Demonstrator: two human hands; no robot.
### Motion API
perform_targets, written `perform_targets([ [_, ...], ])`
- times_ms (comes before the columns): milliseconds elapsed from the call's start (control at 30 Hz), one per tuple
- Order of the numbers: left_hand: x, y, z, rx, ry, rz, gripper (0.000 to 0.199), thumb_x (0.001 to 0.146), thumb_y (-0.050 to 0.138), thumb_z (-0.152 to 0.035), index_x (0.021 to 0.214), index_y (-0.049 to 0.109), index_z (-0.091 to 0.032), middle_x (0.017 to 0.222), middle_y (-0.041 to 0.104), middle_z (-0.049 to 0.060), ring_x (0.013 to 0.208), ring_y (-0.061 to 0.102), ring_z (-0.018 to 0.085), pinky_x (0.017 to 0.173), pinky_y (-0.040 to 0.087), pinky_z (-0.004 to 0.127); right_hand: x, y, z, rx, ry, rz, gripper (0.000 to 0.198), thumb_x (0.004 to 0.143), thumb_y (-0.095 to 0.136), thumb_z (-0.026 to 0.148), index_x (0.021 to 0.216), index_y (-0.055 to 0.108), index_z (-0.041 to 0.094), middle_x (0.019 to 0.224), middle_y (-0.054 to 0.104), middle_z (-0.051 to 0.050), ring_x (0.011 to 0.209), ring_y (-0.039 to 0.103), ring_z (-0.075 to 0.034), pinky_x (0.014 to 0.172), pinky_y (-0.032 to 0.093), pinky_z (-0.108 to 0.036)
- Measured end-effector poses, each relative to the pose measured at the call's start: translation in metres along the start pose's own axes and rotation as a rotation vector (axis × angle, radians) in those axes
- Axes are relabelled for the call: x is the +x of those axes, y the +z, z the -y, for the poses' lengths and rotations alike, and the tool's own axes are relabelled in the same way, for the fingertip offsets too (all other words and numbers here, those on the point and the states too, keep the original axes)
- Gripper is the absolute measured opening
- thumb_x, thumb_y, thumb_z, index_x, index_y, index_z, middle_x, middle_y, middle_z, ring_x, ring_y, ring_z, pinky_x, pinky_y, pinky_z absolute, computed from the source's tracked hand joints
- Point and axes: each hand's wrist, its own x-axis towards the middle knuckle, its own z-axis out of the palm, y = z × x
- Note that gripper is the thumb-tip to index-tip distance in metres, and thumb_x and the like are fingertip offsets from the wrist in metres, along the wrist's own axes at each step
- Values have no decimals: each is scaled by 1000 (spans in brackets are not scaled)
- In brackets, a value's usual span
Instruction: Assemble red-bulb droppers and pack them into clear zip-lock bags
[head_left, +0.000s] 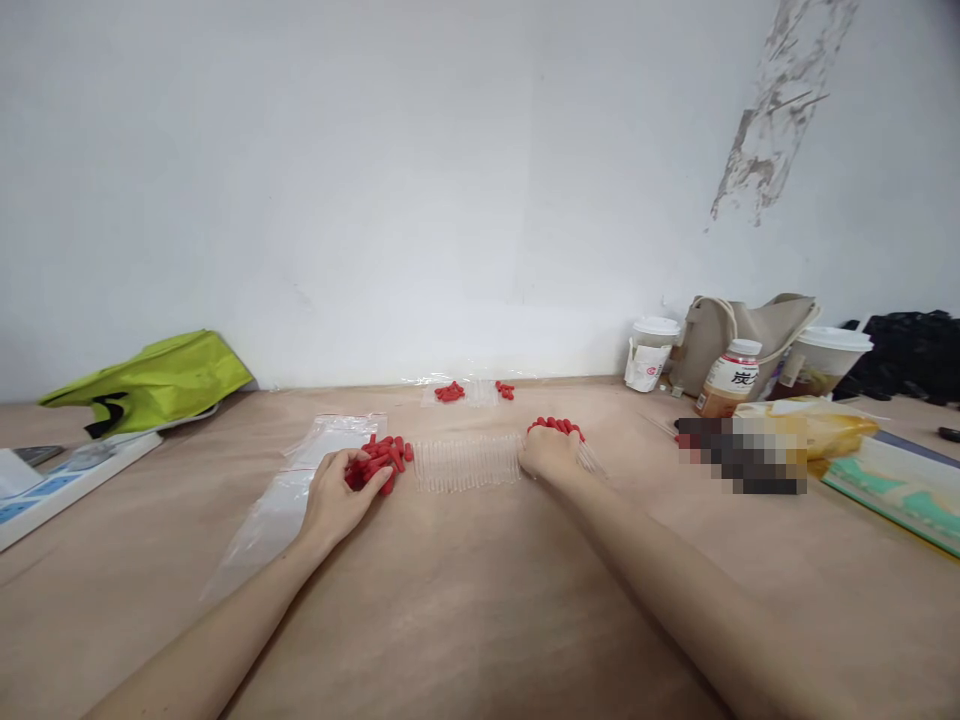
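Observation:
My left hand (pixel 335 500) is curved round part of a heap of small red rubber bulbs (pixel 386 452), with bulbs between its thumb and fingers. A row of thin clear tubes (pixel 469 465) lies side by side between my two hands. At the row's right end my right hand (pixel 551 453) is closed, knuckles up; its fingertips and whatever they grip are hidden. Just beyond it a cluster of red-capped clear tubes (pixel 556 427) shows, with tube ends sticking out to the right of the wrist. A clear zip bag (pixel 262 520) lies flat beneath and beside my left hand.
Near the wall lies a clear bag (pixel 480 393) with more tubes and red bulbs (pixel 450 391). A lime-green bag (pixel 172 375) and a white power strip (pixel 82 485) are at left. At right stand a paper cup (pixel 651 355), a bottle (pixel 731 378), a grey bag (pixel 757 325) and another cup (pixel 821 360).

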Motion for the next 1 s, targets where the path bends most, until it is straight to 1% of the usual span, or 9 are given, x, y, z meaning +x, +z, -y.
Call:
perform_targets([
  [233,1,0,2,5,41,-19,23,71,57,-42,69,61,-19,82,55,4,79,54,21,73,44,33,0,-1,5,0,-19,10,20,73,45,14,75,65,11,78,63,-16,78,58,-26,73,28,-41],
  [400,-1,-4,-11,-1,166,-207,21,73,56,-39,69,61,-18,84,54,6,89,51,24,85,38,39,-22,-15,-7,11,-97,-120,27,83,35,20,88,59,9,90,61,-17,86,55,-25,75,29,-36],
  [467,-7,-4,-23,-84,187,-191,20,75,55,-38,73,59,-18,84,55,5,87,52,22,83,39,37,-36,-18,-17,40,-216,-216,28,86,32,22,90,56,9,89,60,-16,84,54,-23,73,31,-33],
  [500,-11,-3,-31,-162,189,-133,20,76,54,-37,75,58,-18,83,55,5,83,53,20,78,42,34,-43,-17,-22,69,-292,-263,27,87,31,23,88,54,10,86,60,-14,80,54,-22,71,32,-32],
  [567,-22,0,-48,-338,165,61,20,78,52,-37,76,54,-18,77,56,2,72,55,16,68,44,28,-59,-10,-33,155,-438,-336,23,87,32,22,84,51,12,79,59,-10,72,52,-19,67,33,-30],
  [667,-41,5,-72,-558,23,320,20,78,53,-38,76,50,-18,70,58,0,65,57,14,60,46,25,-84,5,-43,292,-601,-399,19,87,33,21,81,50,15,76,59,-7,69,50,-17,66,33,-29],
  [800,-60,8,-91,-797,-74,615,20,79,52,-34,89,58,-18,85,67,4,77,62,17,76,47,33,-110,15,-44,432,-792,-417,23,87,32,16,101,51,16,81,61,-7,73,53,-15,71,34,-30],
  [900,-68,8,-93,-865,-197,717,24,77,55,-33,95,62,-18,97,67,6,87,62,18,82,46,34,-120,9,-38,490,-809,-349,24,87,33,16,100,54,17,81,62,-6,72,54,-14,71,33,-29],
  [1000,-71,12,-91,-906,-296,741,31,71,65,-33,98,61,-18,93,68,6,82,64,18,74,48,31,-123,4,-33,508,-802,-294,22,87,34,16,94,55,17,80,62,-6,71,54,-13,71,32,-29],
])
